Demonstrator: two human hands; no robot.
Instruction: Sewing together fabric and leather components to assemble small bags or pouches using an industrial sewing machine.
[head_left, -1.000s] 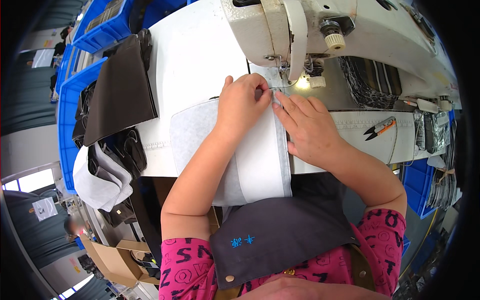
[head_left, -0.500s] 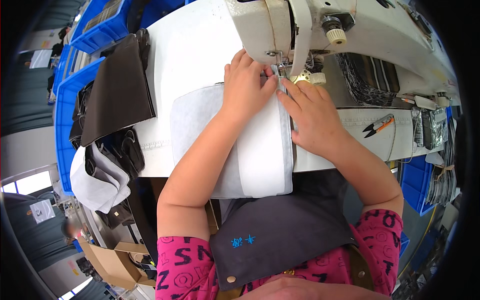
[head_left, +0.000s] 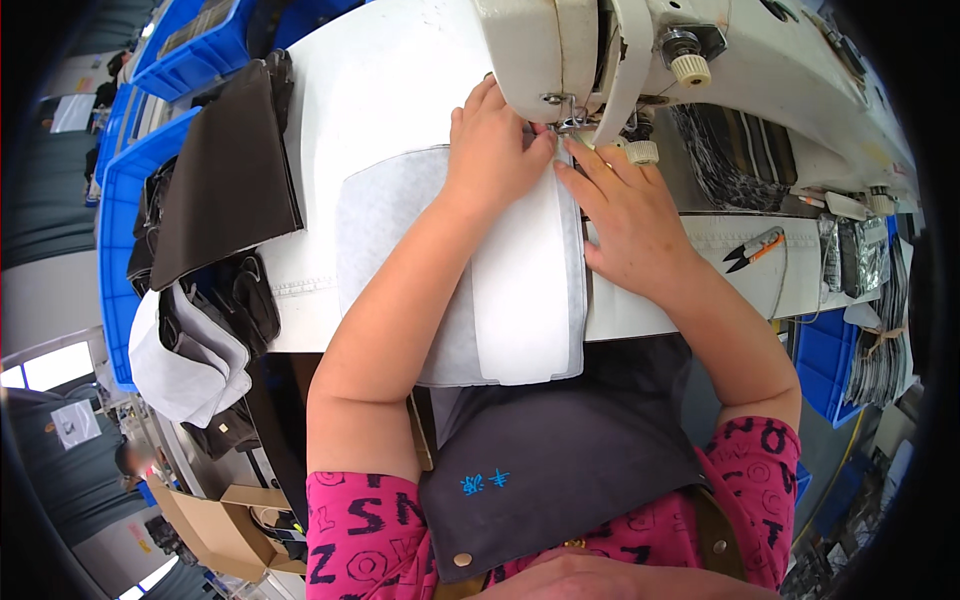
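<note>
A white counter (head_left: 380, 85) curves across the workroom, and over its upper right of the frame looms a big off-white sewing machine (head_left: 775, 88). From where I stand, the pale grey and white panel (head_left: 522, 285) lies at the centre, its top corner near the presser foot (head_left: 575, 125) and its lower end hanging over the counter's front edge. A long blue bin (head_left: 112, 260) runs down the left of the frame, dark brown fabric (head_left: 232, 170) draped beside it; a stack of striped cloth (head_left: 738, 160) sits at upper right, behind the machine. The left hand (head_left: 498, 150) rests at the panel's upper edge, fingers bent and thumb near the index; I can't tell whether it pinches the cloth. The right hand (head_left: 632, 215) is open, fingers stretched toward the panel's right edge. Small orange-and-black snips (head_left: 757, 248) lie right of it.
</note>
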